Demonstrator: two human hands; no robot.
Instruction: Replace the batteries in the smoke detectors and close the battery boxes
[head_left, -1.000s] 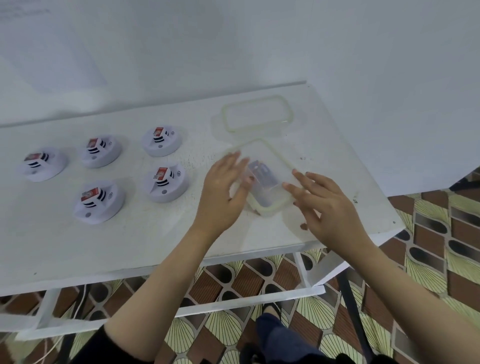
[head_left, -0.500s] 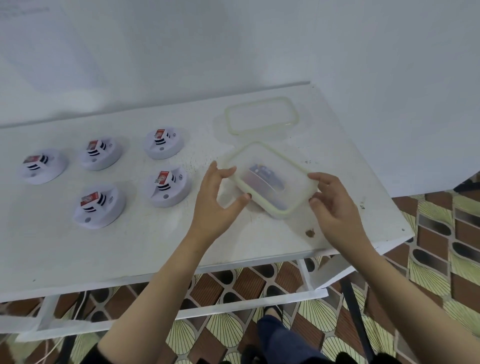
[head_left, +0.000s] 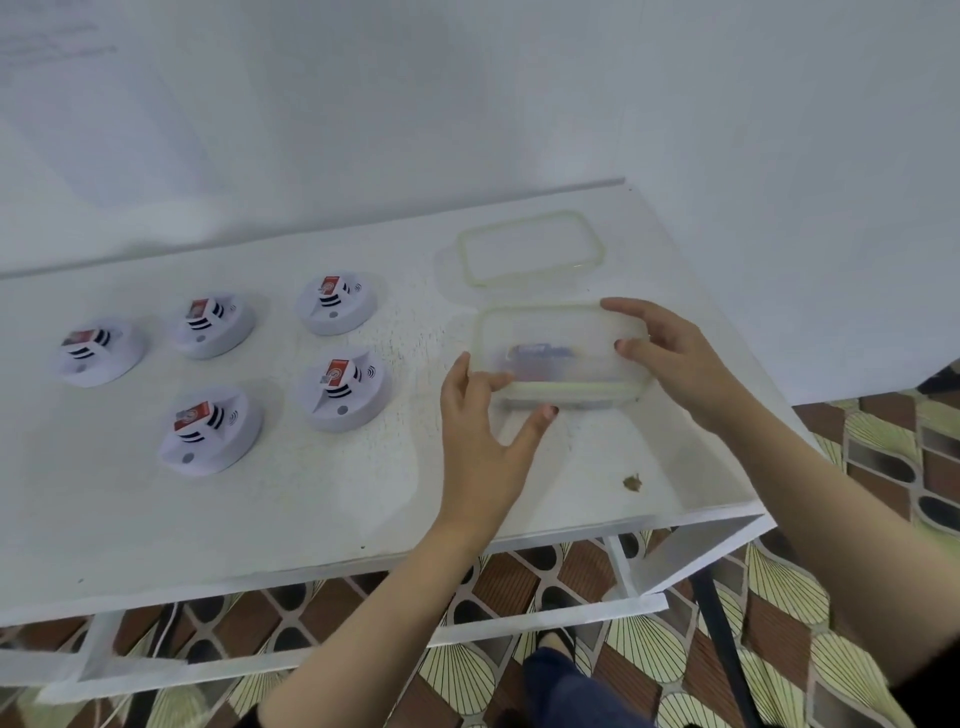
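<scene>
Nearest, at the lower right of the white tabletop, a small brown scrap is lying by the edge. Just beyond it the left hand is holding the near-left corner of the clear battery box between spread thumb and fingers. The right hand is pinching the box's right end, thumb on top and fingers over the far rim. The green-sealed lid appears to be sitting on the box, so the closing step seems to be under way; whether the lid is pressed fully home cannot be told. Blurred blue and red shapes, probably spare batteries, are showing through the plastic, their print unreadable. At centre left, five white smoke detectors are each carrying a red-labelled battery on top, so the swapping looks largely done. The labels are too small to read; only little sound-wave marks are showing. Farthest, at upper right, a second green-rimmed box is lying flat, and whether it is shut or just a lid is unclear.
</scene>
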